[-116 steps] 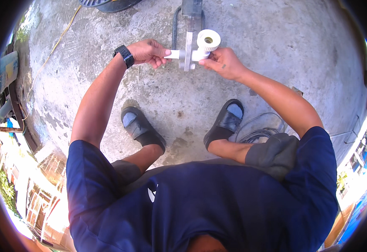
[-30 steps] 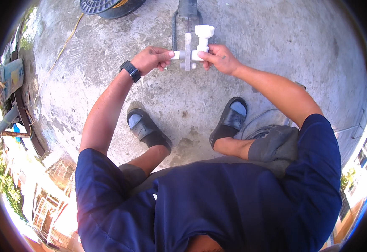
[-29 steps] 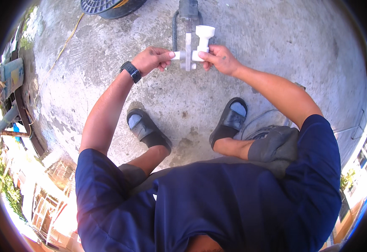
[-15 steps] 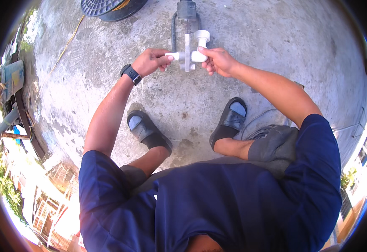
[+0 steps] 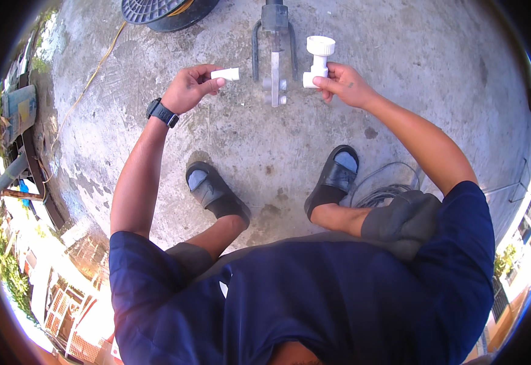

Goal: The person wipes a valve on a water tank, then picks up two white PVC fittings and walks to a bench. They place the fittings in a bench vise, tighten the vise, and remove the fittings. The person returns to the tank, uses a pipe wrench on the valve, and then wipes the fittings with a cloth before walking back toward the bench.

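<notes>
My left hand [image 5: 187, 88] is closed on a short white plastic pipe [image 5: 227, 74], its free end toward the middle. My right hand [image 5: 347, 85] pinches a white plastic pipe fitting [image 5: 319, 63] with a wide ribbed round end pointing away from me and a side opening facing left. Between my hands, apart from both pieces, stands a pipe fusion heater with a flat upright plate [image 5: 275, 91]. Small round metal dies [image 5: 283, 85] stick out of the plate. The heater's grey body [image 5: 275, 18] joins the plate at the far side, with bent dark legs [image 5: 255, 52] either side.
A black cable reel [image 5: 174, 13] lies at the far left, with a yellow cord [image 5: 104, 55] running from it. My sandalled feet [image 5: 213, 188] stand on the concrete floor [image 5: 265, 134]. Coiled grey wire [image 5: 382, 193] lies beside my right foot.
My hands have moved apart. The pipe has come off the heater to the left, and the fitting has come off it to the right.
</notes>
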A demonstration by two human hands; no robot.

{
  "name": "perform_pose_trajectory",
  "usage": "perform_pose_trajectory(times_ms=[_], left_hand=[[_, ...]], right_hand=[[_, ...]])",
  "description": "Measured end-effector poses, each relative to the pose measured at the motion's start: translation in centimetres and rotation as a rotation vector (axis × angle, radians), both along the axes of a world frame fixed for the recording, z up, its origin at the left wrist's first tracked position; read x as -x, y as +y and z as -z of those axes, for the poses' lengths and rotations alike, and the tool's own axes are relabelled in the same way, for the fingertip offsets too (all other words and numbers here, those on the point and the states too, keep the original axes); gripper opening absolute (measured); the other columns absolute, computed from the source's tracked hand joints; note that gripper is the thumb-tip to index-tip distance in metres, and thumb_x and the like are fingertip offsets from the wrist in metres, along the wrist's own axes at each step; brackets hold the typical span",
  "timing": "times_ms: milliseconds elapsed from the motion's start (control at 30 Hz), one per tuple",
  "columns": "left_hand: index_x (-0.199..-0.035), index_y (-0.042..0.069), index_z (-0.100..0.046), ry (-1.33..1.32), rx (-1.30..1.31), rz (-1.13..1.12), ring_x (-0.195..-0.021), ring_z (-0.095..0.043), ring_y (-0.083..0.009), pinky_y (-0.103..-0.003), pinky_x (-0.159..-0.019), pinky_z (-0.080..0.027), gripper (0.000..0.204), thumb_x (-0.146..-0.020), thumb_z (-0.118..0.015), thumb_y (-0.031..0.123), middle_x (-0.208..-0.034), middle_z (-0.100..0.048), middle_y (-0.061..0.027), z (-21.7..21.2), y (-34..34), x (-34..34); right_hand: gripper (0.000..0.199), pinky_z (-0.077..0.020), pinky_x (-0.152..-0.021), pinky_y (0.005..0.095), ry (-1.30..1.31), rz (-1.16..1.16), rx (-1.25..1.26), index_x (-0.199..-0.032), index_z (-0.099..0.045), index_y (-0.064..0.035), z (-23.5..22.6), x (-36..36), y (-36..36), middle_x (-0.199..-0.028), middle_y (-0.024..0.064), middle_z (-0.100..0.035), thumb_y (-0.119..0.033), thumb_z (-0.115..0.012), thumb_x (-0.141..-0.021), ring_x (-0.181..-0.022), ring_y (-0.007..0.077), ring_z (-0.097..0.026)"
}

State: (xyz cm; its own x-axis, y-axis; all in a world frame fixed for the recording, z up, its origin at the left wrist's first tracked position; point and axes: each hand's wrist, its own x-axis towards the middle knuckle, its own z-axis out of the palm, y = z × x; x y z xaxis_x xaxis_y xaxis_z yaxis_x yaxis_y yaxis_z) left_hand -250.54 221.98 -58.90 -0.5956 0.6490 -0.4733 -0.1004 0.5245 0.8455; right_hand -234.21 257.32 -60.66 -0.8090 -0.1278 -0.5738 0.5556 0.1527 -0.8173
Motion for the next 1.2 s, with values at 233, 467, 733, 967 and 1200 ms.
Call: perform_pose_trajectory(times_ms=[233, 467, 733, 967, 1200], left_hand=[[-0.123, -0.001, -0.068, -0.056, -0.311, 0.033, -0.075, -0.062, -0.0086, -0.025, -0.071, -0.052, 0.040, -0.094, -0.074, 0.027, -0.086, -0.069, -0.0016, -4.7, 4.5, -2.0], [-0.121, -0.001, -0.069, -0.031, -0.313, -0.002, -0.074, -0.062, -0.0080, -0.025, -0.068, -0.051, 0.039, -0.094, -0.073, 0.027, -0.084, -0.068, -0.0004, -6.4, 5.5, -2.5], [-0.113, 0.001, -0.071, 0.460, -0.201, 0.124, -0.072, -0.064, -0.0129, -0.029, -0.066, -0.051, 0.032, -0.092, -0.075, 0.024, -0.086, -0.071, -0.0072, -9.6, 5.8, -2.8], [-0.110, 0.004, -0.072, 0.817, -0.346, 0.129, -0.064, -0.064, -0.0196, -0.030, -0.060, -0.050, 0.030, -0.086, -0.079, 0.020, -0.082, -0.068, -0.0095, -13.0, 6.4, -2.8], [-0.112, 0.006, -0.070, 0.887, -0.337, 0.114, -0.064, -0.063, -0.0221, -0.032, -0.059, -0.050, 0.032, -0.085, -0.079, 0.020, -0.082, -0.067, -0.0088, -13.9, 6.5, -3.2]], right_hand=[[0.036, -0.0533, -0.071, 0.0290, 0.298, -0.036, 0.220, -0.116, -0.063, -0.0005, -5.5, 2.9, -2.3, -0.091, 0.0048, -0.065, -0.029, -0.070, -0.095, -0.077, 0.0117, -0.062], [0.030, -0.0530, -0.073, 0.0302, 0.279, -0.034, 0.224, -0.117, -0.061, 0.0012, -7.9, 4.3, -3.3, -0.087, 0.0051, -0.065, -0.018, -0.068, -0.096, -0.077, 0.0118, -0.062], [0.032, -0.0532, -0.076, 0.0299, 0.482, -0.106, -0.003, -0.115, -0.065, 0.0002, -9.9, 4.2, -3.5, -0.094, 0.0055, -0.070, -0.021, -0.073, -0.093, -0.082, 0.0133, -0.066], [0.040, -0.0551, -0.074, 0.0368, 0.991, -0.173, -0.406, -0.113, -0.069, -0.0073, -13.1, 4.3, -3.3, -0.100, 0.0121, -0.073, -0.034, -0.080, -0.085, -0.087, 0.0289, -0.072], [0.040, -0.0552, -0.070, 0.0367, 1.047, -0.138, -0.404, -0.112, -0.067, -0.0045, -14.4, 4.3, -4.1, -0.097, 0.0131, -0.073, -0.028, -0.082, -0.083, -0.083, 0.0304, -0.072]])
